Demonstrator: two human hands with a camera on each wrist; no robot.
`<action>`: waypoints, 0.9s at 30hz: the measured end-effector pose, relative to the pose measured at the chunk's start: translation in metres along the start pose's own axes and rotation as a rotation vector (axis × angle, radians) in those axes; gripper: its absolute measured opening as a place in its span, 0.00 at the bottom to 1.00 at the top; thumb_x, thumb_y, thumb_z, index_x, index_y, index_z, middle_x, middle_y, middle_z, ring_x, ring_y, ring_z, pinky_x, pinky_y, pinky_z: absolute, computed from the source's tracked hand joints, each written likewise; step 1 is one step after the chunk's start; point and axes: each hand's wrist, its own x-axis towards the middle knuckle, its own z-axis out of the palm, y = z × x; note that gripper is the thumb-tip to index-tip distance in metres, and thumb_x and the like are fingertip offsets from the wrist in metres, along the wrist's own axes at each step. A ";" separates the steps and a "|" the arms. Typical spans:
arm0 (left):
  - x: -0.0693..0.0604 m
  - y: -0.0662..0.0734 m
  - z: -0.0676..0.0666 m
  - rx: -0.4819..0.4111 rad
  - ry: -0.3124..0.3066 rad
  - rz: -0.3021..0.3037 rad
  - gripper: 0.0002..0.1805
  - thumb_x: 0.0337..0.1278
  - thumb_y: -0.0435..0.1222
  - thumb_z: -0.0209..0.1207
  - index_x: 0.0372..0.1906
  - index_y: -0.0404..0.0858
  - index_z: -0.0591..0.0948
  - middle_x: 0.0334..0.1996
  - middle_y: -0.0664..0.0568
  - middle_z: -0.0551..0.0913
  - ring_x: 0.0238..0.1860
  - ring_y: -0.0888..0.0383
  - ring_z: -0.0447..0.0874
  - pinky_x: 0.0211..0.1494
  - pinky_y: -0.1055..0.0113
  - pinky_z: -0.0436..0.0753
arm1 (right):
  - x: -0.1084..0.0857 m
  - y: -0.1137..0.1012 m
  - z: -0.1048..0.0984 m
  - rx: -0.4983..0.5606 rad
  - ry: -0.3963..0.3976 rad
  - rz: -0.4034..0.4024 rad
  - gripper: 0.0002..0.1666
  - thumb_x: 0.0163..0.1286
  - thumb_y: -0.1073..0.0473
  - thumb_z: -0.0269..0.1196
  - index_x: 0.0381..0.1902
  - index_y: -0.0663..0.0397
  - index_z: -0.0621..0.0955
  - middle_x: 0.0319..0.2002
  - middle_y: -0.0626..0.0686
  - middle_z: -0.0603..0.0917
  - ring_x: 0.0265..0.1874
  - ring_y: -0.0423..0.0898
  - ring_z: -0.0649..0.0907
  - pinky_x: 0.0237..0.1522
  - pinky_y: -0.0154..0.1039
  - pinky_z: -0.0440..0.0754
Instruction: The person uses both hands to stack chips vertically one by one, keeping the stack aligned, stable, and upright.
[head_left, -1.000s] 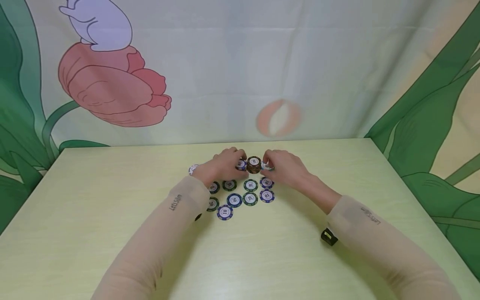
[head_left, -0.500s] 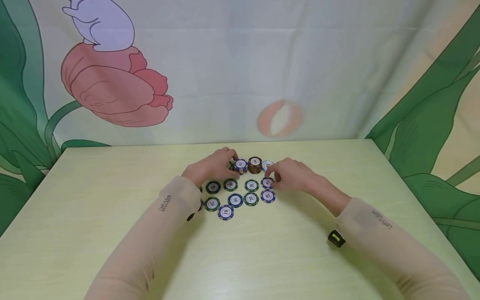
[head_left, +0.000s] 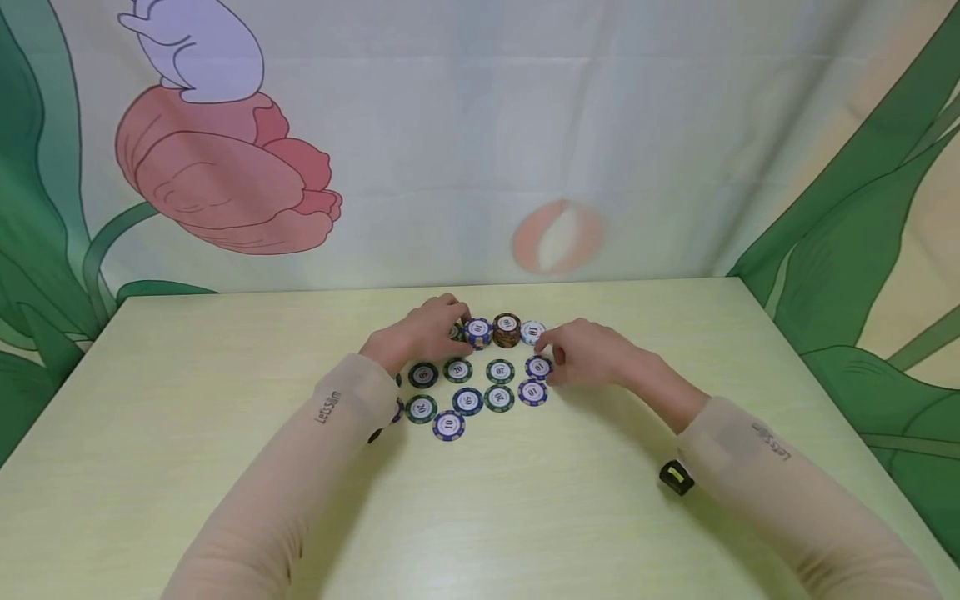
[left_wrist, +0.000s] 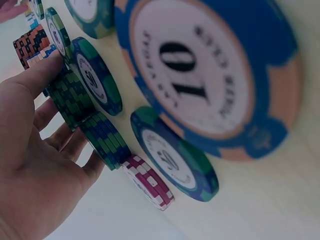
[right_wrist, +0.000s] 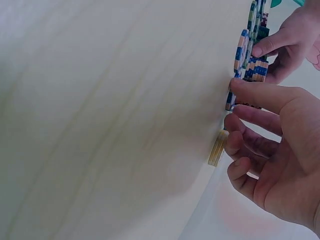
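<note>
Stacks of poker chips stand in a back row, with loose chips lying before them. My left hand [head_left: 427,329] is around a green chip stack [left_wrist: 71,97] in the left wrist view, thumb in front and fingers behind, beside the blue chip stack [head_left: 477,332]. My right hand [head_left: 588,354] pinches the edge of a loose blue poker chip [head_left: 538,367] between thumb and index finger; its other fingers curl loosely. Farther along the row are a brown-black stack [head_left: 507,331] and a pale blue-white stack [head_left: 532,332]. My left hand and sleeve hide the row's left end.
Loose chips lie in front, including a blue 10 chip [head_left: 448,425] and green 20 chips [head_left: 500,372]. A maroon-white stack [left_wrist: 149,183] ends the row in the left wrist view. A printed curtain [head_left: 450,167] hangs behind the pale wooden table [head_left: 525,517].
My left hand has shifted left from the blue stack. My right hand has come away from the pale stack toward me, to the loose blue chip, which has slid slightly right.
</note>
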 end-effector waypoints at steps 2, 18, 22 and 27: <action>0.001 -0.001 0.001 0.006 0.002 0.002 0.29 0.69 0.46 0.64 0.68 0.36 0.74 0.71 0.38 0.67 0.71 0.41 0.65 0.71 0.42 0.65 | 0.001 0.000 0.000 0.007 -0.016 0.003 0.26 0.65 0.57 0.73 0.60 0.53 0.84 0.33 0.48 0.82 0.32 0.46 0.78 0.36 0.41 0.76; 0.002 -0.007 0.003 0.019 0.014 0.016 0.30 0.68 0.48 0.65 0.68 0.37 0.74 0.70 0.40 0.68 0.69 0.43 0.67 0.70 0.44 0.67 | 0.003 0.001 0.002 -0.003 -0.016 -0.055 0.23 0.63 0.57 0.71 0.56 0.56 0.83 0.22 0.46 0.75 0.22 0.42 0.70 0.29 0.40 0.66; 0.003 -0.008 0.004 0.020 0.015 0.018 0.30 0.68 0.48 0.65 0.68 0.38 0.74 0.70 0.40 0.68 0.69 0.42 0.66 0.70 0.44 0.67 | 0.005 0.005 0.004 -0.050 -0.008 -0.076 0.24 0.61 0.56 0.70 0.55 0.57 0.83 0.20 0.44 0.75 0.21 0.41 0.71 0.29 0.39 0.68; 0.003 -0.007 0.004 0.019 0.014 0.016 0.30 0.68 0.48 0.65 0.68 0.38 0.74 0.70 0.40 0.68 0.69 0.43 0.66 0.70 0.43 0.66 | 0.007 0.007 0.006 -0.092 0.008 -0.086 0.24 0.59 0.53 0.70 0.52 0.55 0.83 0.23 0.43 0.79 0.23 0.42 0.76 0.29 0.41 0.74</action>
